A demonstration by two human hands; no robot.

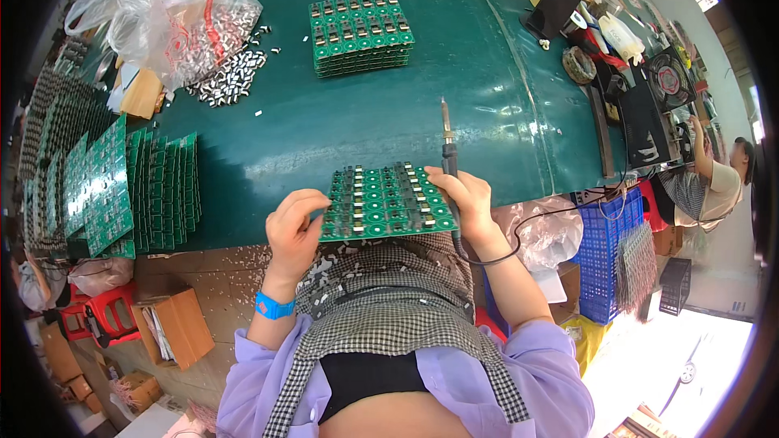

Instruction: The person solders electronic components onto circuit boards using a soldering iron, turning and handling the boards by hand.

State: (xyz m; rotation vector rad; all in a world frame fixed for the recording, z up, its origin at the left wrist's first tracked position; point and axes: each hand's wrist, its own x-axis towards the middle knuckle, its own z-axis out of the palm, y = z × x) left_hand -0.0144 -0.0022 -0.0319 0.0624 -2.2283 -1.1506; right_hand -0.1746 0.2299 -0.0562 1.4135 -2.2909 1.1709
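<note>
A green circuit board panel [381, 204] with rows of black and silver components is tilted over the table's near edge, above my lap. At its left edge, my left hand [296, 225] has thumb and fingers closed on the board. My right hand [469, 199] grips the board's right edge and also holds a soldering iron [449, 154], tip pointing up and away. The iron's black cord curves off to the right. Farther back on the green table lies a neat stack of similar boards [361, 36].
Loose small metal parts [230, 79] spill from a clear plastic bag [174, 20] at the back left. Upright boards [162, 191] stand in rows at the left. To the right are a black fan [669, 79], a solder roll [578, 65] and a blue crate [604, 251]. Another person [710, 182] is at far right.
</note>
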